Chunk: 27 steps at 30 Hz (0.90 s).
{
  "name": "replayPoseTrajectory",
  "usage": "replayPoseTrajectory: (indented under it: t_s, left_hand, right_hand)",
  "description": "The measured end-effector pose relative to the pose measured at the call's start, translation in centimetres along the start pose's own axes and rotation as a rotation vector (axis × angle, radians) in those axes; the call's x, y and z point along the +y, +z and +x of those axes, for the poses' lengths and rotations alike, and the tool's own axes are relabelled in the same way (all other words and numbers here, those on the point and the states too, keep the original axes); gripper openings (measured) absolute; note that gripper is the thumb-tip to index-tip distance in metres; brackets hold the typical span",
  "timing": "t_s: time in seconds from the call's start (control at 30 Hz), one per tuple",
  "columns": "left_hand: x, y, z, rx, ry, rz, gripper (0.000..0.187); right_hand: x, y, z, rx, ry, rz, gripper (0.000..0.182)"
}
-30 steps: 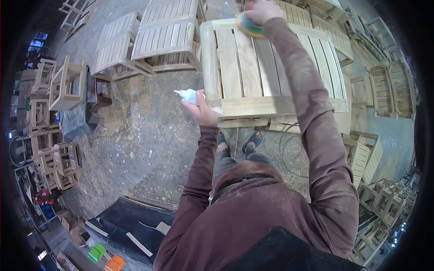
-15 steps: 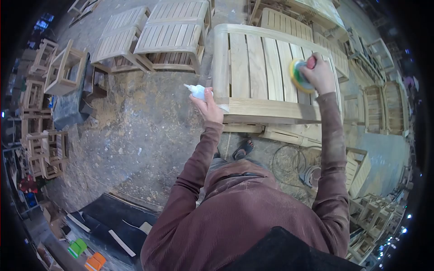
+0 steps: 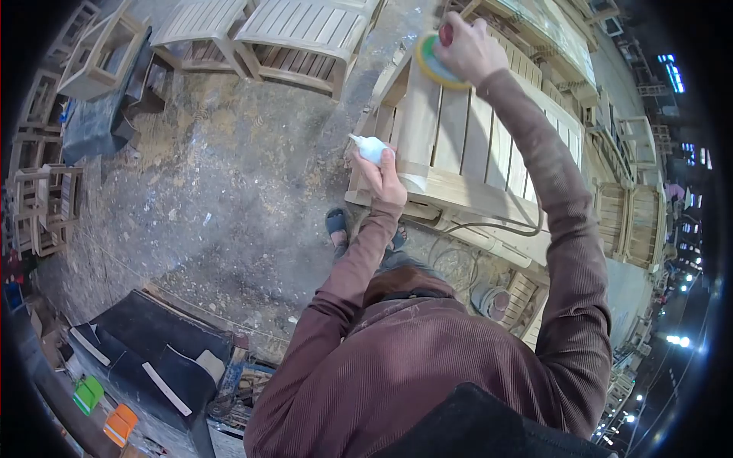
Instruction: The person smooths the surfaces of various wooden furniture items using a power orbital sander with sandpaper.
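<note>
In the head view, my right hand point(image 3: 477, 53) is wrapped round the red top of a round sander point(image 3: 441, 74) with a green and yellow disc. The sander lies over the far left corner of a pale wooden slatted table point(image 3: 453, 126). My left hand point(image 3: 383, 182) is closed on a small white squeeze bottle point(image 3: 371, 149), its nozzle pointing up and left. That hand is beside the near left corner of the table, close to the frame's edge.
A dark hose point(image 3: 500, 224) curves along the table's near side. Slatted wooden pieces point(image 3: 301, 30) stand at the back left. Wooden frames point(image 3: 47, 206) are stacked on the far left. A black-covered bench point(image 3: 145, 347) with green and orange items sits at lower left.
My right hand has carried the sander left and away from me, from the right-hand slats to the far left corner. My left hand still holds the bottle near the table corner. The view has shifted.
</note>
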<state>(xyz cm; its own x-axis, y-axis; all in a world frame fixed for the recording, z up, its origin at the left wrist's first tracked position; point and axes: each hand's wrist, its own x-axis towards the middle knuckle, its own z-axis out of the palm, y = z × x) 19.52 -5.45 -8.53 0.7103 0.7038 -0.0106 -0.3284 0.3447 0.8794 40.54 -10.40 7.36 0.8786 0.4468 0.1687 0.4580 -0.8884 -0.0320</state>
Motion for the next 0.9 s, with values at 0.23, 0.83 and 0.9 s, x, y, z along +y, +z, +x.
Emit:
replayPoseTrajectory:
  t_s: [0.23, 0.83, 0.9]
  left_hand:
    - [-0.6, -0.9, 0.3, -0.075, 0.014, -0.058, 0.034]
    - [-0.7, -0.8, 0.1, -0.008, 0.081, 0.022, 0.044]
    - [-0.9, -1.0, 0.0, 0.02, 0.034, 0.069, 0.044]
  right_hand:
    - [-5.4, -0.3, -0.3, -0.001, -0.128, -0.142, 0.042]
    - [-11.1, 0.8, -1.5, -0.354, -0.385, -0.427, 0.033]
    - [-10.9, 1.6, -1.0, -0.322, -0.357, -0.437, 0.034]
